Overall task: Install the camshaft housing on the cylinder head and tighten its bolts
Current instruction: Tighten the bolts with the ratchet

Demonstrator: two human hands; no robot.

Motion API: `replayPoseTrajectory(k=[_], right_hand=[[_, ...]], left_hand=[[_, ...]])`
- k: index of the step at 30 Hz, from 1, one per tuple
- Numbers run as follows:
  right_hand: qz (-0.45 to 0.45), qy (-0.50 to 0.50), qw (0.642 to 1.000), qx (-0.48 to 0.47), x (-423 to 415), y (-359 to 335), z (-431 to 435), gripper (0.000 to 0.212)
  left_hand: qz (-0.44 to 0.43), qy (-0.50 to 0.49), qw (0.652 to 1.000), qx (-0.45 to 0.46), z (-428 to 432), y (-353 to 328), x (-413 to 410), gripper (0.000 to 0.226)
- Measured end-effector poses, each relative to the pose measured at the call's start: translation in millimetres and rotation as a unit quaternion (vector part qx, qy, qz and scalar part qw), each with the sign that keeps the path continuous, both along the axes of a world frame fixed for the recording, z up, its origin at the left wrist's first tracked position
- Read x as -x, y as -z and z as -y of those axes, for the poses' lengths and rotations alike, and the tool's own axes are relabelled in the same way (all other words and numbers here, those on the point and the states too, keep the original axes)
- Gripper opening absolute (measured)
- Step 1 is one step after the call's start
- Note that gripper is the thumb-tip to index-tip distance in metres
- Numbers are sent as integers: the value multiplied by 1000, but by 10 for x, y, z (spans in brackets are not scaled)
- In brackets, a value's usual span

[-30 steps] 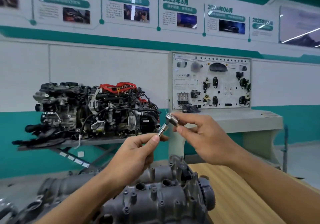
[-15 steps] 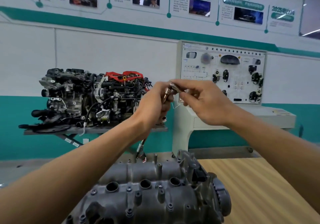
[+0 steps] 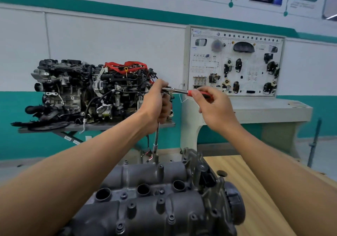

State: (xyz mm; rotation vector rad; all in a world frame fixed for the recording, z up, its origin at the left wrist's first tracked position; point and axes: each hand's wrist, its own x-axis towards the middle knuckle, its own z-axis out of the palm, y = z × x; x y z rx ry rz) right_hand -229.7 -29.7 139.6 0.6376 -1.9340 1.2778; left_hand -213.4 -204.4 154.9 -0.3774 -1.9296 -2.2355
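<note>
A grey camshaft housing point(image 3: 158, 195) lies across the bottom centre on the wooden bench, with several bolts and three round wells on top. A ratchet wrench point(image 3: 177, 90) with a red-and-black handle is held level above it. Its long extension bar point(image 3: 156, 142) drops straight down to a bolt at the housing's far edge. My left hand point(image 3: 157, 104) grips the ratchet head and the top of the extension. My right hand point(image 3: 213, 109) holds the red handle, fingers curled round it.
A complete display engine point(image 3: 87, 91) sits on a grey stand behind the housing at the left. A white electrical training panel point(image 3: 235, 62) on a console stands at the right. The wooden bench point(image 3: 255, 190) extends to the right of the housing.
Both hands were fitting small socket parts together in the air. Now the assembled ratchet and extension stand on a far bolt of the housing, and my right hand has shifted onto the handle.
</note>
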Motion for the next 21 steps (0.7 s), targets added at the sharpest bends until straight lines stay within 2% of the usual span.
replayPoseTrajectory(k=[6, 21], right_hand=[[-20, -12, 1000, 18, 118, -119, 102, 26], [6, -12, 999, 42, 83, -29, 100, 27]], left_hand=[[-4, 21, 999, -45, 67, 48, 140, 51], [2, 12, 1000, -24, 62, 121, 180, 50]])
